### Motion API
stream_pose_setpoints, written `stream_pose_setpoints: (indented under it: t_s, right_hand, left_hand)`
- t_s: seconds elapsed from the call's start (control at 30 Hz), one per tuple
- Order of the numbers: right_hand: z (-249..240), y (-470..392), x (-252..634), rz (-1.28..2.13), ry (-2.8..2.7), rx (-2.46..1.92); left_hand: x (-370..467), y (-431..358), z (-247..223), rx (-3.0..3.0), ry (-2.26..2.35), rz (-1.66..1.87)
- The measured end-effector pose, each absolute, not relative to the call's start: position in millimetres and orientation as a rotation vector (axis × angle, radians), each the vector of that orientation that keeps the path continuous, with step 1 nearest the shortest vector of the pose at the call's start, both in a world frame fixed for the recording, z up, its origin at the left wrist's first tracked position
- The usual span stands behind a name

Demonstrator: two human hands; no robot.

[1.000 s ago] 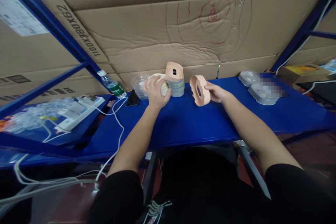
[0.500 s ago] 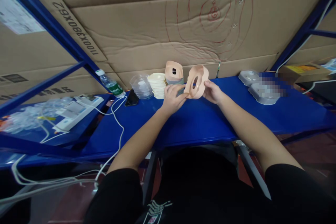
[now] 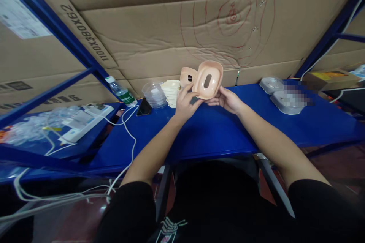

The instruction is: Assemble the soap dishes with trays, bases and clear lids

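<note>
Peach-coloured and slotted, one dish [image 3: 214, 82] is raised above the table [image 3: 213, 133], long axis slanting up and slightly right, its lower-left edge pinched by the left hand [image 3: 186, 102], the right hand [image 3: 228, 100] at its lower-right edge, grip unclear.

Extends left forearm [image 3: 156, 146] and right forearm [image 3: 275, 140] forward, converging near centre. Closes left hand [image 3: 186, 104] in a pinch grip. Holds right hand [image 3: 230, 101] just beside, with thumb [image 3: 225, 93] above inward-pointing fingers [image 3: 214, 101].
</note>
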State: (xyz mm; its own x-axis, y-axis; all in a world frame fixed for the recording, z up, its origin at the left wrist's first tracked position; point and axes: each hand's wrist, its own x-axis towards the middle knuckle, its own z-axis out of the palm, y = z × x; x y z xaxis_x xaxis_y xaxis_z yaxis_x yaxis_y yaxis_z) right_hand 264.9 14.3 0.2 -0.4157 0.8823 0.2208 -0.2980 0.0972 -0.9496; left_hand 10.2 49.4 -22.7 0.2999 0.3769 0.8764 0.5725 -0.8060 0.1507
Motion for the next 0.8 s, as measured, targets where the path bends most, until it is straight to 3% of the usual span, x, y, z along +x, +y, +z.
stream_pose_setpoints:
  t_s: [0.2, 0.8]
  right_hand:
    - [-5, 10, 262, 1.528, -1.480, -0.710]
    - [-5, 10, 266, 1.525, -1.533, -0.702]
  left_hand:
    - [-8, 75, 9, -2.247, -1.118, -1.679]
    - [-14, 106, 24, -2.430, -1.084, -1.461]
